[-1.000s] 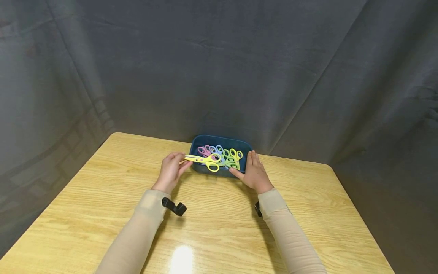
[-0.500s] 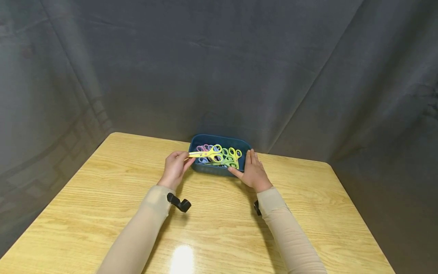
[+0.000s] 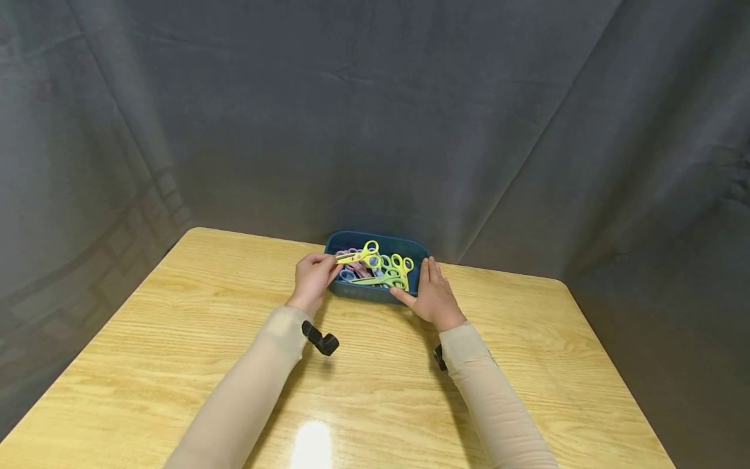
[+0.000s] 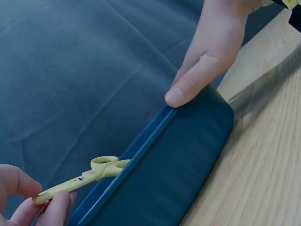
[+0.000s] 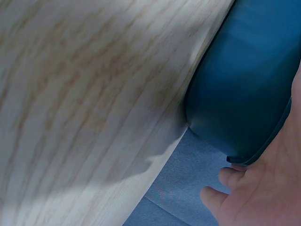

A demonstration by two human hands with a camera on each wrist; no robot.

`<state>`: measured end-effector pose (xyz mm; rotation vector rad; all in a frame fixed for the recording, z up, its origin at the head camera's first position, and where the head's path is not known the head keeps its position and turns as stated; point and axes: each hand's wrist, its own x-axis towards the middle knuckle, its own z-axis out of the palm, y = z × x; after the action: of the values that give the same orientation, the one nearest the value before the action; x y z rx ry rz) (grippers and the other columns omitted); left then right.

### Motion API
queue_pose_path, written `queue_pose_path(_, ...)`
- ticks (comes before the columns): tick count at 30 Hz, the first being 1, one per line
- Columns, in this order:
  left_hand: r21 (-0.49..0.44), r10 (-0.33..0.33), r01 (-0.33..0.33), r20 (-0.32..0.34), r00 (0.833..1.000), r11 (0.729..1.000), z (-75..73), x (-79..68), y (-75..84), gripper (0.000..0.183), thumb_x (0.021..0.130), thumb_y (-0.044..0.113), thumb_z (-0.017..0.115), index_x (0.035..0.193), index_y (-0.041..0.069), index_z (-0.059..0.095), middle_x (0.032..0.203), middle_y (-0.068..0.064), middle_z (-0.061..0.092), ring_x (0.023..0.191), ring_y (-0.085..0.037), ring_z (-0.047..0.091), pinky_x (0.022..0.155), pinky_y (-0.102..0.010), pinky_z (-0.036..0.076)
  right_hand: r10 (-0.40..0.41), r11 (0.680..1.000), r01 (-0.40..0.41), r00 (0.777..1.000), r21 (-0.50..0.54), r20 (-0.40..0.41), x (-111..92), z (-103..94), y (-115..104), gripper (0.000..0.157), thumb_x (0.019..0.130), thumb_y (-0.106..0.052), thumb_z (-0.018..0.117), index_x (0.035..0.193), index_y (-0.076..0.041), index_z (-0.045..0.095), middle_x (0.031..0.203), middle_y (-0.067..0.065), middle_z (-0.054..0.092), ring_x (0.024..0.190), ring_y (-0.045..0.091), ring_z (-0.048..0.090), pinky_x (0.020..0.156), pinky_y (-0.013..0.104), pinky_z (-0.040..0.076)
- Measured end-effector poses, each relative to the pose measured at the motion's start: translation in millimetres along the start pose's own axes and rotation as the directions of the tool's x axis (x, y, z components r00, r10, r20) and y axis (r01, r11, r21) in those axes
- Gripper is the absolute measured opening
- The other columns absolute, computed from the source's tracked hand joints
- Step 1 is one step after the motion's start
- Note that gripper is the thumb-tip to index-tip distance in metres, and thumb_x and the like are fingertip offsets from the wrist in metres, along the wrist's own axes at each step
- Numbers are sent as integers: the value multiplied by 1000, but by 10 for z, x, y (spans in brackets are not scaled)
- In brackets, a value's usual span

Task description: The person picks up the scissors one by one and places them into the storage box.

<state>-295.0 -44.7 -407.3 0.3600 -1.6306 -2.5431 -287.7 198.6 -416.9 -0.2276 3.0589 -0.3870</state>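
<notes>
My left hand [image 3: 312, 281] pinches yellow scissors [image 3: 353, 258] by the blade end, finger loops pointing right over a dark blue plastic bin [image 3: 366, 294]. In the left wrist view the yellow scissors [image 4: 77, 183] slant across the bin's rim [image 4: 141, 151], with thumb and fingertips at the blade tip. Several pairs of scissors lie in the bin: green scissors [image 3: 370, 281] in front, a second yellow pair at the right, pink and blue ones partly hidden. My right hand [image 3: 435, 301] rests against the bin's right end, fingers extended along its side, thumb at the near rim.
The bin stands at the back edge of a wooden table [image 3: 375, 391], close to a dark grey curtain [image 3: 375, 130]. The curtain also hangs along both sides. A black wrist mount [image 3: 320, 339] juts from the left sleeve.
My left hand has moved right and slightly up, carrying the yellow scissors from the bin's near left rim to above its inside. The right hand and bin have stayed nearly still.
</notes>
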Motion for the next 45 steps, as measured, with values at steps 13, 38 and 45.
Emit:
queue_pose_path(13, 192, 55, -54, 0, 999, 980, 175, 9, -31, 16, 88, 0, 55, 99, -12, 58, 102, -19, 58, 79, -17, 61, 77, -28, 53, -4, 1000, 4, 1000, -2, -20, -17, 7, -45, 113, 79, -78, 39, 148, 4, 3, 155, 21, 0, 142, 35, 1, 111, 53, 14)
queue_pose_path(38, 568, 232, -187, -7, 973, 801, 235, 46, -78, 11, 87, 8, 62, 92, -2, 64, 88, -15, 64, 80, -26, 61, 69, -32, 49, -5, 1000, 5, 1000, -1, -30, 13, 18, -20, 115, 78, -80, 38, 148, 4, 3, 155, 21, 0, 142, 35, 1, 111, 52, 14)
queue_pose_path(45, 713, 284, -260, 89, 955, 651, 277, 44, -75, 12, 83, 1, 62, 91, -3, 70, 87, -15, 66, 82, -27, 59, 74, -36, 47, -1, 1000, 1, 1000, 2, -27, 22, 19, -4, 115, 78, -81, 37, 148, 4, 3, 155, 21, 0, 142, 36, 2, 110, 54, 16)
